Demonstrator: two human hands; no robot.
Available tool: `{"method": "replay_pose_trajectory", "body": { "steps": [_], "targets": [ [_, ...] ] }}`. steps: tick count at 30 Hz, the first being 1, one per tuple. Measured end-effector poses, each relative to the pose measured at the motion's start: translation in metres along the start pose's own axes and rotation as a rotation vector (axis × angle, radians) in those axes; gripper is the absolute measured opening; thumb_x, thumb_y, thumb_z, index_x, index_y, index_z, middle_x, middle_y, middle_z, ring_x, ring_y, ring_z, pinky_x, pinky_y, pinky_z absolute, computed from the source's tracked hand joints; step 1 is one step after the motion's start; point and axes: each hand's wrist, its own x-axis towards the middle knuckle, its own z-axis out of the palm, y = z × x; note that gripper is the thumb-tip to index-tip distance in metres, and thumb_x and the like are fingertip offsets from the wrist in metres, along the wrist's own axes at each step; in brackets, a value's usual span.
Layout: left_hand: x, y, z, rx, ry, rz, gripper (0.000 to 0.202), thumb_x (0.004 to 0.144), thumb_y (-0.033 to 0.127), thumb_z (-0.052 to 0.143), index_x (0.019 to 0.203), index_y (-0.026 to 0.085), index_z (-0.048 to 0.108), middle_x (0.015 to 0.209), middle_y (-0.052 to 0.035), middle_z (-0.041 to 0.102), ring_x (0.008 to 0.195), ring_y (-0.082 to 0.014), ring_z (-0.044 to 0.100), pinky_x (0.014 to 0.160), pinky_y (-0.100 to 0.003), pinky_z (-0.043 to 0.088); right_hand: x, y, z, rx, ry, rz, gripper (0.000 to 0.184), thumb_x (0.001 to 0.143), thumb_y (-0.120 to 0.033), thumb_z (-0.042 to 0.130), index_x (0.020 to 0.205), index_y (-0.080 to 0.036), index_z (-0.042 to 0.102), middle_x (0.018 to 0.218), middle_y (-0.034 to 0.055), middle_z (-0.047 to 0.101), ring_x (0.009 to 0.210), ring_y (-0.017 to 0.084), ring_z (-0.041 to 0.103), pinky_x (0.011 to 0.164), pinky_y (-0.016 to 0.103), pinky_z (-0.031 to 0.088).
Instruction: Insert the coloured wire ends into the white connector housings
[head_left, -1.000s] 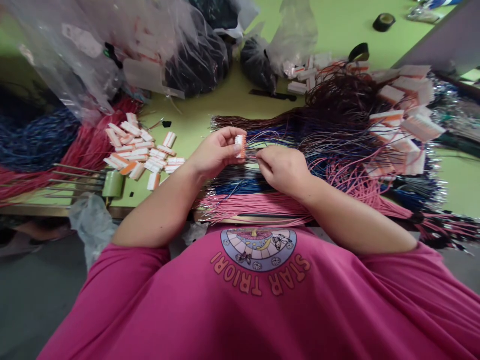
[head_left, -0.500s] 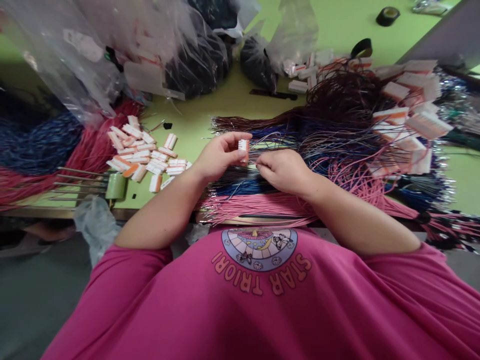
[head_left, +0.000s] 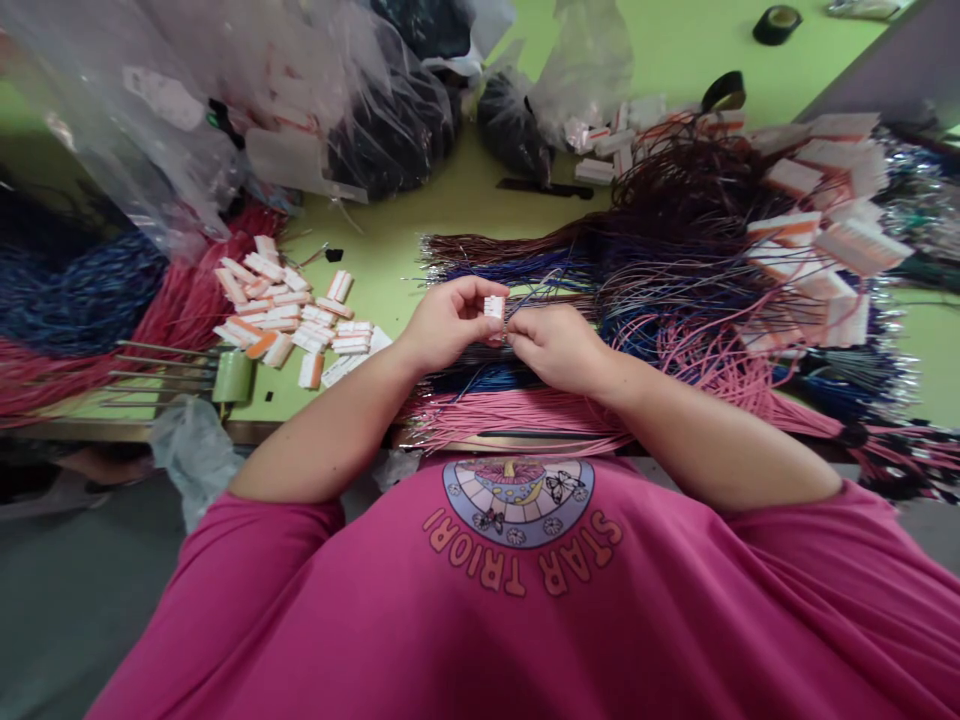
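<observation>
Holding a small white-and-orange connector [head_left: 494, 306] just above the counter [head_left: 420, 215], my left hand [head_left: 442, 330] grips it between thumb and fingers. My right hand [head_left: 559, 345] meets it from the other side, fingers pinched shut against its edge; whether a wire end sits in that pinch is too fine to tell. Seen from the head camera, the work looks to be at the stage of seating a lead into the connector. By my reading, that calls for a steady left grip and a straight push from the right. Beneath both hands lie combed rows of wires: brown wires [head_left: 510, 243] farthest out, blue wires [head_left: 487, 380] nearer, and pink wires [head_left: 510, 415] along the counter's near edge. A heap of loose connectors [head_left: 285, 310] waits to the left, beside red wires [head_left: 187, 300] and a green tool [head_left: 232, 375] with metal rods. To the right, wired connector blocks [head_left: 817, 250] tangle with looping strands. Clear plastic bags [head_left: 315, 90] crowd the far side, with a tape roll [head_left: 776, 22] beyond. Nothing blocks the hands themselves, though the loops rising at the right lie close enough to snag a wrist.
</observation>
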Motion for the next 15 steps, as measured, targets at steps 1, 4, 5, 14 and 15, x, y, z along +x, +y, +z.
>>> {"method": "replay_pose_trajectory", "body": {
  "steps": [1, 4, 5, 14, 15],
  "targets": [
    [0.0, 0.0, 0.001, 0.005, 0.019, -0.008, 0.039, 0.072, 0.015, 0.077, 0.109, 0.016, 0.068, 0.08, 0.0026, 0.069, 0.064, -0.0101, 0.066, 0.064, -0.027, 0.061, 0.001, 0.001, 0.003, 0.011, 0.01, 0.004, 0.029, 0.098, -0.02, 0.049, 0.094, -0.016, 0.078, 0.084, 0.0055, 0.073, 0.071, 0.016, 0.053, 0.07, 0.03, 0.032],
    [0.001, -0.003, 0.0, 0.03, 0.074, -0.005, 0.038, 0.073, 0.017, 0.077, 0.111, 0.016, 0.068, 0.084, 0.0006, 0.07, 0.067, -0.011, 0.067, 0.066, -0.028, 0.062, 0.004, 0.003, 0.009, 0.056, 0.045, 0.021, 0.027, 0.098, -0.02, 0.051, 0.088, -0.016, 0.075, 0.079, 0.0045, 0.07, 0.07, 0.015, 0.051, 0.07, 0.03, 0.033],
    [0.002, -0.003, -0.002, 0.043, 0.089, 0.006, 0.039, 0.075, 0.019, 0.077, 0.113, 0.016, 0.068, 0.087, -0.0011, 0.072, 0.071, -0.0121, 0.069, 0.067, -0.029, 0.062, 0.004, 0.003, 0.008, 0.097, 0.065, 0.019, 0.025, 0.098, -0.02, 0.053, 0.086, -0.016, 0.075, 0.078, 0.0037, 0.069, 0.07, 0.015, 0.05, 0.071, 0.03, 0.034],
    [-0.034, 0.029, 0.002, 0.937, -0.429, 0.203, 0.082, 0.09, 0.05, 0.074, 0.163, 0.026, 0.045, 0.178, -0.0196, 0.031, 0.166, -0.0482, 0.021, 0.13, -0.074, 0.024, -0.044, 0.032, -0.086, 0.488, 0.711, 0.09, 0.013, 0.091, -0.022, 0.064, 0.086, -0.019, 0.076, 0.058, -0.0057, 0.056, 0.054, 0.007, 0.046, 0.063, 0.027, 0.04],
    [-0.043, 0.031, 0.01, 1.068, -0.517, 0.202, 0.082, 0.091, 0.056, 0.072, 0.164, 0.028, 0.045, 0.18, -0.018, 0.025, 0.167, -0.0511, 0.013, 0.128, -0.08, 0.016, -0.054, 0.044, -0.099, 0.412, 0.809, 0.102, 0.012, 0.088, -0.017, 0.065, 0.083, -0.017, 0.076, 0.058, -0.0039, 0.059, 0.053, 0.007, 0.049, 0.061, 0.027, 0.041]
  ]
}}
